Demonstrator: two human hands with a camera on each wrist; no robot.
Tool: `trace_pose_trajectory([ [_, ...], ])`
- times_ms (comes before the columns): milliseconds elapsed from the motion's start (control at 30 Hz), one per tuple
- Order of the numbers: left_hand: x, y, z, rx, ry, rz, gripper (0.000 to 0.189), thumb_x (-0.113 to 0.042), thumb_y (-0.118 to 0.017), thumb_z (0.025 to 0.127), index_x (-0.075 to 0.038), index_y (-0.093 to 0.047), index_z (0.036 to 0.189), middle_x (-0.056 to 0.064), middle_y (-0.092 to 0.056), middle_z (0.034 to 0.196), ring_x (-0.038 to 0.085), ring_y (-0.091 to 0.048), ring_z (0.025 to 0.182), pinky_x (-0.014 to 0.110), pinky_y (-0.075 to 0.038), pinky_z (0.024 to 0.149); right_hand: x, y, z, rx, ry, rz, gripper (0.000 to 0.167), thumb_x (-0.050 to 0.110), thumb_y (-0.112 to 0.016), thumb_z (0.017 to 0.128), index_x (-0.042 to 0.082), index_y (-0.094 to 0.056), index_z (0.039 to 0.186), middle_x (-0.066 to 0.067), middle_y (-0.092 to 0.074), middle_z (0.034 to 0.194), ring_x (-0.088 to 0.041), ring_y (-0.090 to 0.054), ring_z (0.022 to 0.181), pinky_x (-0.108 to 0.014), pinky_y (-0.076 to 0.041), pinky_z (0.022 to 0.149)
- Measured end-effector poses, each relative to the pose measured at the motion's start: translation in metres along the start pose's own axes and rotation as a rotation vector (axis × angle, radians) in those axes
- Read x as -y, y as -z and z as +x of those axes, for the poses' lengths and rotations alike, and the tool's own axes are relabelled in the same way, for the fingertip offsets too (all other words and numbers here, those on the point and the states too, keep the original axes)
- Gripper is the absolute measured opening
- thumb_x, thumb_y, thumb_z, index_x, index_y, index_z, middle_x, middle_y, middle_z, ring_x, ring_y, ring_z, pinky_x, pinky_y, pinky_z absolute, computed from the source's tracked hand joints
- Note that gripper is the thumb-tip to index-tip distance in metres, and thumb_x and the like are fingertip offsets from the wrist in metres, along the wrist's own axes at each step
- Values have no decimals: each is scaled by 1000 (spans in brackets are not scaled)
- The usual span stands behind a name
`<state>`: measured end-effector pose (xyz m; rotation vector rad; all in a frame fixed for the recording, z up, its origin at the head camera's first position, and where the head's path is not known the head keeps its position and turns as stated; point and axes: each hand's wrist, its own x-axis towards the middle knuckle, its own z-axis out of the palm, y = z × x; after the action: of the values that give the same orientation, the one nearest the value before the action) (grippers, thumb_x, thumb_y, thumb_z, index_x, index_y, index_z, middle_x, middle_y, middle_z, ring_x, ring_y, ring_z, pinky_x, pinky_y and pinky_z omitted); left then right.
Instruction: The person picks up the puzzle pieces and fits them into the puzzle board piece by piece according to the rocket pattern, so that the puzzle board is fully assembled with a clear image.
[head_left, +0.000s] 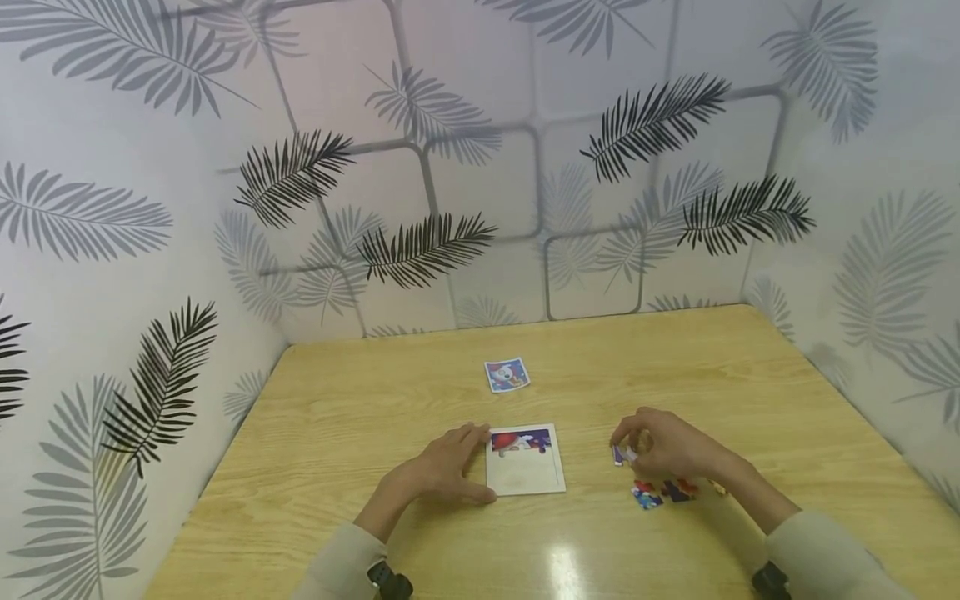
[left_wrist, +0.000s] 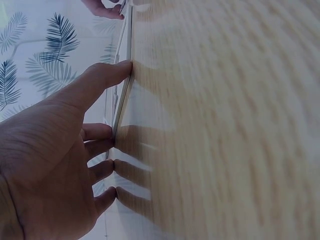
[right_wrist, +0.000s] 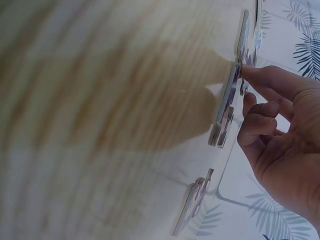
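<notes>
A square white puzzle board lies on the table, its top strip filled with red, white and purple picture pieces. My left hand rests at its left side, fingers near the upper corner and thumb near the lower one. In the left wrist view, the left hand has its thumb and fingertips at the board's edge. To the right, my right hand pinches a small purple and white puzzle piece. The right wrist view shows the right hand with its thumb tip against a piece.
Loose puzzle pieces in red, blue and dark purple lie below my right hand, some partly covered by the wrist. A small picture card with a white cartoon figure lies beyond the board. A leaf-patterned wall covering borders the wooden table.
</notes>
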<state>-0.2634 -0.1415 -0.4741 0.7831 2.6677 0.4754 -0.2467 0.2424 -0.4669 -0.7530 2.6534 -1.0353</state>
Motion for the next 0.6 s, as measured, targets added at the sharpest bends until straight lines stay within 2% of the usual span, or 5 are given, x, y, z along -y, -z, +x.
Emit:
trace_pose_trajectory([
  [167,-1,1,-1,2,7,-5,96,-57,-73,83,-15,-28,157,14,-27,164,36,-25,152,55,-24,123,1,-1,2,-20,15,-65,34,-2,-69,78,10,-70,110,-12,-61,104,-9,-51,65,-20,-47,55],
  [300,-1,1,-1,6,8,-4,96,-57,-73,83,-15,-28,157,14,-27,164,36,-25,152,55,-24,123,3,-2,3,-46,24,-165,28,5,-70,83,13,-72,109,-7,-66,101,-11,-57,77,-25,-51,66],
  [367,-2,1,-1,7,4,-7,96,-56,-73,83,-15,-28,157,14,-27,164,36,-25,152,55,-24,123,4,-3,3,-57,22,-201,24,9,-70,86,14,-73,109,-5,-68,99,-10,-57,78,-24,-51,66],
  [600,-1,1,-1,9,0,-12,97,-56,-73,83,-14,-27,158,15,-27,164,38,-26,151,56,-25,123,3,-4,4,-63,-24,-96,32,8,-71,86,11,-70,118,-9,-68,103,-3,-45,51,-21,-43,47],
])
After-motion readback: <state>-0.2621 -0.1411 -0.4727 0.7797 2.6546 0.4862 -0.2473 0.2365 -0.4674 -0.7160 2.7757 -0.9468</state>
